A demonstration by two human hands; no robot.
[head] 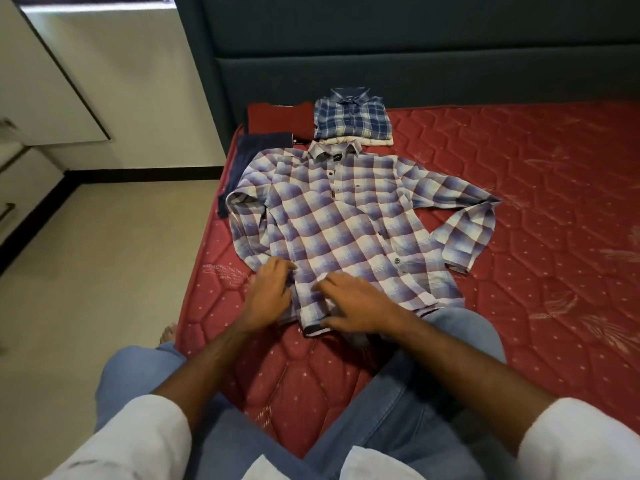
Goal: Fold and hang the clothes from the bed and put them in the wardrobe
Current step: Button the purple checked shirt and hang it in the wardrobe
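Right now the red quilted mattress [519, 202] of the bed carries everything, and its stitched surface is grippy enough to drag cloth when you slide a fold across it. On it, the lilac-and-white checked long-sleeved shirt [346, 220] lies face up and buttoned, collar toward the dark teal padded headboard [381, 46], your knee in blue jeans [464, 327] touching its hem. One sleeve bends back on itself at the right; the other lies tucked along the shirt's left side, near the mattress edge. If you fold the body first, those sleeves could bunch inside and leave a lump.

Behind the collar sit a folded blue plaid shirt [353, 116], a folded dark red garment [277, 119] and a folded navy garment [256, 157]; a wide sweep could knock them askew.

Your left hand [268, 292] rests at the lower left hem with fingers curled, seemingly nipping the cloth, though I cannot tell for sure. Your right hand [353, 306] lies released, fingers spread flat on the hem. Press unevenly and you could set a crease.
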